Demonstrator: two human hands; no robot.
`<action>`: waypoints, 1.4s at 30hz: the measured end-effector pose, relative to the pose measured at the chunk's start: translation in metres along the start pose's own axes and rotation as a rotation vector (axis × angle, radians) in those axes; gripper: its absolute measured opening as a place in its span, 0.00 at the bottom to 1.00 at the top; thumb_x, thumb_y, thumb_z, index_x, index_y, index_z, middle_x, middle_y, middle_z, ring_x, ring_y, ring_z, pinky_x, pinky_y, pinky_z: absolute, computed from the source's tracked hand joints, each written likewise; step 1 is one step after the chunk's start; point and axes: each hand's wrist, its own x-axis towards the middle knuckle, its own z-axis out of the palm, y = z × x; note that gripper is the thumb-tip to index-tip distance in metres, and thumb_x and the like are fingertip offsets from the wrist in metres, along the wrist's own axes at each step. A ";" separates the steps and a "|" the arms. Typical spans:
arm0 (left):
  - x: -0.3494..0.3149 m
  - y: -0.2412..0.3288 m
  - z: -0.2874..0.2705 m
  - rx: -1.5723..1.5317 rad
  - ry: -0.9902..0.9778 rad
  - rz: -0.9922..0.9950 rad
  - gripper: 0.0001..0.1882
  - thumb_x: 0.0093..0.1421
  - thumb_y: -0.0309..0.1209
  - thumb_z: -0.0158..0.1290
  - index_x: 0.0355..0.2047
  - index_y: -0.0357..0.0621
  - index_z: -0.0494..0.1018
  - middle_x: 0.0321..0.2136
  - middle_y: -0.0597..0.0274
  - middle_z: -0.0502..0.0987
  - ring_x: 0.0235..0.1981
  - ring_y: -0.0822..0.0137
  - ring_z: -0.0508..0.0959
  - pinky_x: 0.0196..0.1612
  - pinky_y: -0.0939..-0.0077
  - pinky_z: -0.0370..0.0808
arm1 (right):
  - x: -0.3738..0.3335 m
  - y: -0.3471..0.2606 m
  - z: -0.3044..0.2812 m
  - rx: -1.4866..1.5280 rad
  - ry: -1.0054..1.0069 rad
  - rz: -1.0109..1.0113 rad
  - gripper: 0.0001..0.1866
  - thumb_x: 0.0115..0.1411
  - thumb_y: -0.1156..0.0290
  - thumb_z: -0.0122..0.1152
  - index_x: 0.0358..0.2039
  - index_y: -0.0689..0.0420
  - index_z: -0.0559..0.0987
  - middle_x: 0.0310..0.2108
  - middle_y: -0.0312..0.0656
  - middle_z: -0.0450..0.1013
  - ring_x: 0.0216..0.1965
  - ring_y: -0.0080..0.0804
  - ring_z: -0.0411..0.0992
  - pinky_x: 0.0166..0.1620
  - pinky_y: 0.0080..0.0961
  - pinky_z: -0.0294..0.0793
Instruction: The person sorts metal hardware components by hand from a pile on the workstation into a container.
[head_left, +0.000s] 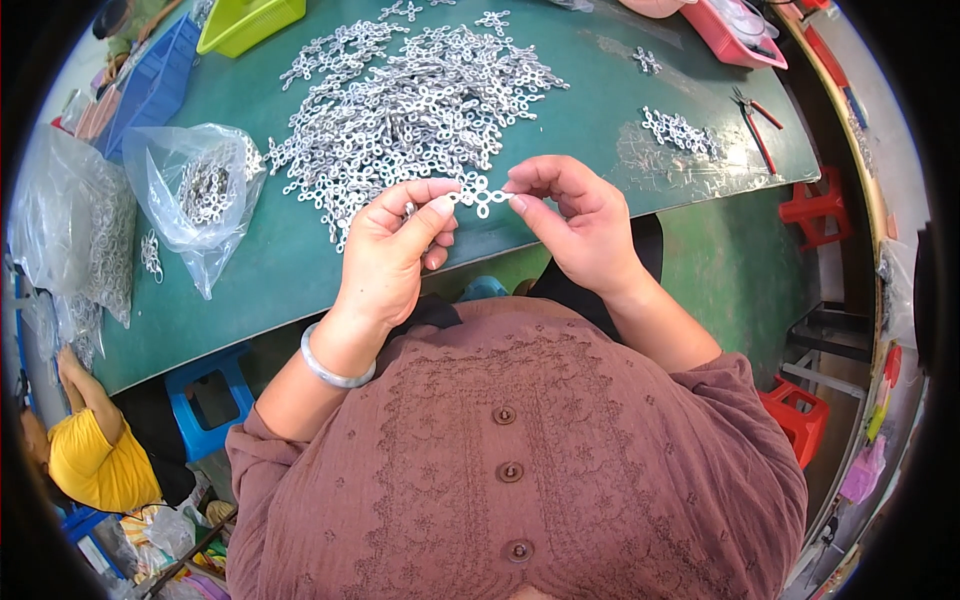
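A small silver-white piece of joined loops, shaped like a cross (483, 198), is stretched between my two hands above the table's near edge. My left hand (398, 232) pinches its left end between thumb and forefinger, and a small metal bit shows among the curled fingers. On the opposite end, my right hand (578, 218) grips with thumb and forefinger. Just beyond my hands lies a large heap of similar looped metal pieces (410, 110). A few more looped pieces (680, 132) lie in a small group to the right.
Red-handled pliers (758, 130) rest on the green table (590, 130). At left stand an open plastic bag (205, 215) of metal pieces and a fuller bag (75, 215). Blue (155, 80), green (245, 22) and pink (735, 35) bins line the edges. A person in yellow (100, 460) sits left.
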 end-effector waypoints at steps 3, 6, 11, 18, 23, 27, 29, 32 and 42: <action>-0.001 0.000 0.001 0.007 0.003 0.000 0.08 0.56 0.24 0.49 0.37 0.39 0.71 0.21 0.68 0.69 0.21 0.79 0.67 0.20 0.89 0.62 | 0.000 0.001 0.000 -0.027 0.007 -0.032 0.09 0.50 0.81 0.57 0.34 0.62 0.73 0.29 0.38 0.72 0.31 0.21 0.70 0.35 0.18 0.69; -0.001 0.000 0.001 0.013 0.006 -0.003 0.07 0.56 0.24 0.49 0.36 0.39 0.71 0.21 0.68 0.69 0.21 0.79 0.67 0.20 0.89 0.62 | 0.000 0.001 -0.001 -0.054 0.008 -0.052 0.09 0.50 0.81 0.57 0.34 0.62 0.73 0.29 0.38 0.72 0.31 0.22 0.71 0.34 0.18 0.70; -0.001 0.000 0.002 0.028 0.009 0.004 0.06 0.57 0.25 0.49 0.35 0.39 0.71 0.20 0.68 0.69 0.21 0.79 0.67 0.20 0.89 0.62 | 0.000 -0.001 -0.002 -0.099 -0.008 -0.083 0.09 0.50 0.81 0.57 0.34 0.62 0.73 0.28 0.39 0.72 0.31 0.23 0.71 0.34 0.18 0.70; 0.008 0.004 -0.001 0.101 0.003 0.053 0.05 0.58 0.29 0.48 0.28 0.42 0.69 0.20 0.68 0.69 0.21 0.78 0.67 0.20 0.88 0.62 | -0.002 -0.011 0.002 0.401 -0.156 0.420 0.13 0.53 0.79 0.55 0.41 0.63 0.71 0.30 0.37 0.71 0.31 0.20 0.70 0.36 0.16 0.71; 0.010 0.006 -0.001 0.090 0.004 -0.010 0.06 0.58 0.30 0.48 0.26 0.43 0.69 0.20 0.68 0.69 0.20 0.78 0.67 0.19 0.88 0.62 | -0.004 -0.010 0.007 0.524 -0.237 0.556 0.16 0.54 0.77 0.54 0.44 0.63 0.68 0.29 0.36 0.71 0.31 0.20 0.70 0.35 0.16 0.71; 0.008 0.006 -0.004 0.030 -0.029 -0.007 0.05 0.58 0.30 0.48 0.28 0.42 0.70 0.20 0.68 0.69 0.20 0.78 0.67 0.19 0.88 0.62 | -0.004 -0.009 0.010 0.550 -0.214 0.555 0.15 0.54 0.77 0.54 0.44 0.63 0.69 0.29 0.37 0.71 0.31 0.20 0.70 0.34 0.16 0.71; 0.005 0.006 -0.002 0.028 0.005 -0.007 0.04 0.57 0.28 0.48 0.31 0.41 0.71 0.21 0.69 0.70 0.20 0.79 0.67 0.19 0.89 0.62 | -0.003 -0.009 0.010 0.524 -0.224 0.556 0.14 0.55 0.77 0.53 0.43 0.63 0.69 0.28 0.38 0.71 0.30 0.20 0.70 0.34 0.16 0.71; 0.004 0.004 -0.003 0.020 0.003 -0.006 0.05 0.57 0.25 0.48 0.33 0.40 0.71 0.21 0.69 0.70 0.20 0.79 0.68 0.19 0.89 0.62 | -0.003 -0.008 0.011 0.530 -0.220 0.566 0.14 0.55 0.77 0.53 0.43 0.63 0.69 0.27 0.38 0.72 0.29 0.20 0.70 0.34 0.16 0.71; 0.004 0.006 0.001 0.012 -0.007 -0.016 0.04 0.56 0.24 0.49 0.32 0.40 0.70 0.21 0.68 0.70 0.21 0.79 0.67 0.19 0.89 0.62 | -0.005 -0.006 0.010 0.524 -0.212 0.544 0.14 0.55 0.77 0.53 0.43 0.64 0.69 0.28 0.38 0.72 0.29 0.20 0.70 0.33 0.15 0.71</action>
